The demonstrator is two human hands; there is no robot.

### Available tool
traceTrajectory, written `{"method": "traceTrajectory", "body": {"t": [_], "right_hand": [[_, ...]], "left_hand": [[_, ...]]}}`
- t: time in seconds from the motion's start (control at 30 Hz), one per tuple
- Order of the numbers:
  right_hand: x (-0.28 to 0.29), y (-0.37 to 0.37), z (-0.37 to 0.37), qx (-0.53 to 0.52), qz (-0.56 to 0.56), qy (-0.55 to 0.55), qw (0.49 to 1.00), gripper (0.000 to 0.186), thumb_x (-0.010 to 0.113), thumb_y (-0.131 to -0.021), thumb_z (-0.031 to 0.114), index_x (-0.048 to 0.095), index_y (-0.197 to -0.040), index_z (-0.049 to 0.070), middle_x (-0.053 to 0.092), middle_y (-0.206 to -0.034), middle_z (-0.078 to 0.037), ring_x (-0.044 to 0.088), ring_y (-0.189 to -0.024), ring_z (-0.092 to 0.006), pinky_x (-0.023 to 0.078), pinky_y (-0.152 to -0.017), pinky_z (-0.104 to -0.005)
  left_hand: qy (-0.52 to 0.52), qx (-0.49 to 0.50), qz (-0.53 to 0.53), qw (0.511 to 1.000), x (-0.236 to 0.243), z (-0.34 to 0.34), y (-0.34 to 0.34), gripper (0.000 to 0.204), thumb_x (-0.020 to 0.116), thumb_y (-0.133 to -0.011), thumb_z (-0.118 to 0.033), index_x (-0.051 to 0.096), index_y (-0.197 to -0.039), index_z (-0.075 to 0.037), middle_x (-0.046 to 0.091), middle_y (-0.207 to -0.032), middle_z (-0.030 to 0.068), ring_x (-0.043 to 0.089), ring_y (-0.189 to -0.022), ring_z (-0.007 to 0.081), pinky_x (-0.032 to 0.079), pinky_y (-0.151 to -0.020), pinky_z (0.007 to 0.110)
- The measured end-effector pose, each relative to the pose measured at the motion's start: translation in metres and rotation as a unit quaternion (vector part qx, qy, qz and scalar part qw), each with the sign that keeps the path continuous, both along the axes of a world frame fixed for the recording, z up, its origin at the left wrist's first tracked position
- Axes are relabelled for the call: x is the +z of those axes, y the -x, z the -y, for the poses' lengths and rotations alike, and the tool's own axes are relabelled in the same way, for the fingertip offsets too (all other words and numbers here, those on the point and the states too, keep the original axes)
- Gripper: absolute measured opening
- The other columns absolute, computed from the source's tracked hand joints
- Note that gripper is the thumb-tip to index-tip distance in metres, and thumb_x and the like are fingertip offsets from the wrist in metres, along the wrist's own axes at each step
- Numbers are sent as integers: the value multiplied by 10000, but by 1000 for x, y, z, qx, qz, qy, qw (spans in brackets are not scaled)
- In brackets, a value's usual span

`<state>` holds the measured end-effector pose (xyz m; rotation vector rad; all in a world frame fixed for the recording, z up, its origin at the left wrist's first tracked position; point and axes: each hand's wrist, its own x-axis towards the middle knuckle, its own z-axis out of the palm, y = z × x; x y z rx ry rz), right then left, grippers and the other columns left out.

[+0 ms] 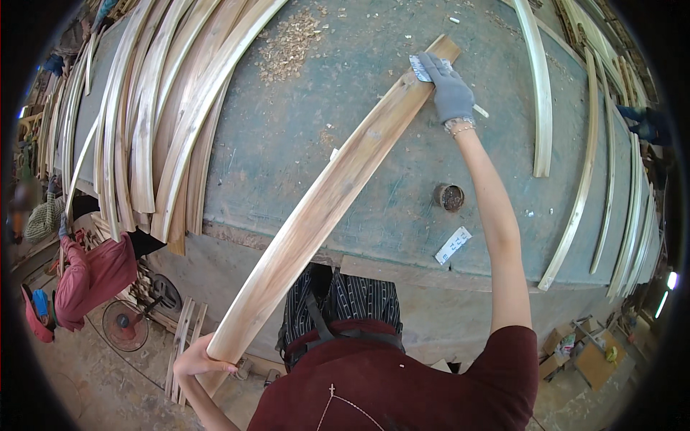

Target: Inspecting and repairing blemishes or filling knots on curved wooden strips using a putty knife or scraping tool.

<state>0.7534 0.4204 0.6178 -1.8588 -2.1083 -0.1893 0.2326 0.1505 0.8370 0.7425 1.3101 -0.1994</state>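
Note:
A long, slightly curved wooden board (330,190) slants across the table, its near end jutting past the front edge toward me. My left hand (198,363), bare, is wrapped round that near end, thumb on the upper face. At the far end my right hand (451,87), in a grey glove, presses down a piece of sandpaper (420,68) with a printed white back. The palm side of the glove is hidden. A similar printed strip (453,246) lies on the table near the front edge, below a small round brown pot (450,197).
Many wooden strips (147,115) are stacked at the left of the green table (280,165). More slats (539,108) lie at the right. Wood shavings (291,43) are heaped at the back. A person in a pink top (93,276) stands at far left, near a fan (124,325).

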Motion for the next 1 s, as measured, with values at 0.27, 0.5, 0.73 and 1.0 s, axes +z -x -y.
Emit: {"method": "traceTrajectory", "body": {"t": [0.27, 0.5, 0.73, 1.0], "right_hand": [[20, 38, 28, -2, -22, 133, 991, 509, 462, -766, 45, 472, -1236, 240, 599, -1004, -116, 613, -815, -279, 505, -661, -395], [-5, -29, -17, -216, 28, 84, 972, 494, 441, -786, 98, 435, -1236, 304, 574, -1115, -33, 611, -815, -312, 492, -710, -417], [24, -1, 45, -281, -39, 305, 909, 314, 497, -796, 209, 560, -1103, 191, 566, -1062, -122, 599, -917, -325, 488, -769, -416], [26, -57, 113, -301, -17, 272, 914, 316, 540, -809, 256, 536, -1084, 101, 565, -1037, -173, 606, -890, -328, 491, -731, -432]], "left_hand": [[5, -34, -51, 998, 6, -4, 3, 599, 845, -557, -138, 560, -1067, -5, 611, -938, 20, 510, -893, 87, 404, -827, 263], [-21, -12, -125, 992, -10, 5, 10, 377, 834, -583, -149, 622, -858, -2, 609, -755, -12, 537, -727, 61, 454, -681, 243], [-65, -26, -189, 979, -22, 8, 12, 304, 815, -596, -136, 622, -766, 25, 587, -673, -18, 496, -631, 46, 452, -607, 240], [49, -17, -87, 995, -4, 24, 15, 344, 810, -593, -91, 607, -844, 29, 629, -707, 39, 582, -645, 87, 484, -598, 257]]}}
